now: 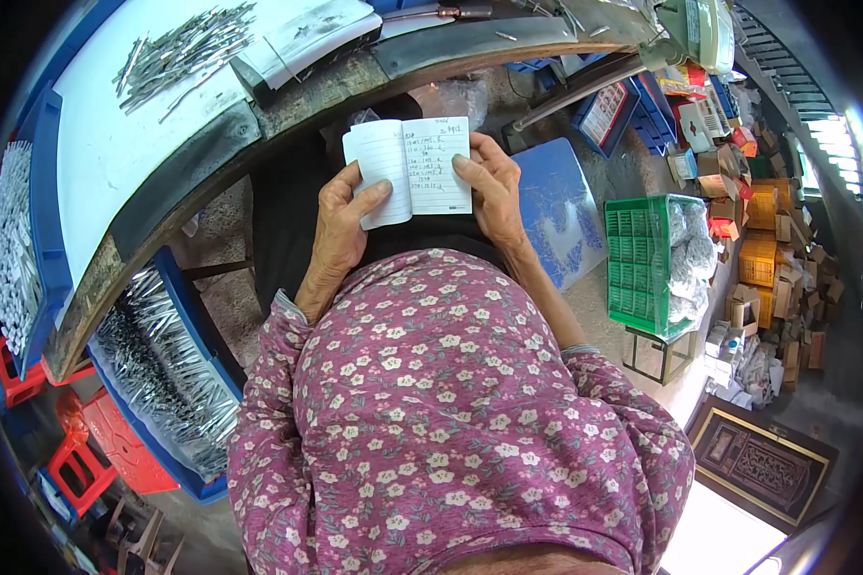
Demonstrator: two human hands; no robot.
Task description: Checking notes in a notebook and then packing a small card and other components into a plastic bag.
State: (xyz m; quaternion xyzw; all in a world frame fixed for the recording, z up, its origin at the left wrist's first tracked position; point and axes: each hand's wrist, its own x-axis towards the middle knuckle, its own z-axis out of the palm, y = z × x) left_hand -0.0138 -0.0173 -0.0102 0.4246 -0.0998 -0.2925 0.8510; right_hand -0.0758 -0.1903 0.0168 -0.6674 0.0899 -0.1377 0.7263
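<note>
A small lined notebook (pixel 410 171) is held open between both hands. Its left page is pinned under the thumb of the left hand (pixel 338 225); its handwritten right page is clasped by the right hand (pixel 494 187). A green crate (pixel 640 259) stands well right of the grip.

Workbench (pixel 211 144) bearing metal rods (pixel 182 48)
</note>
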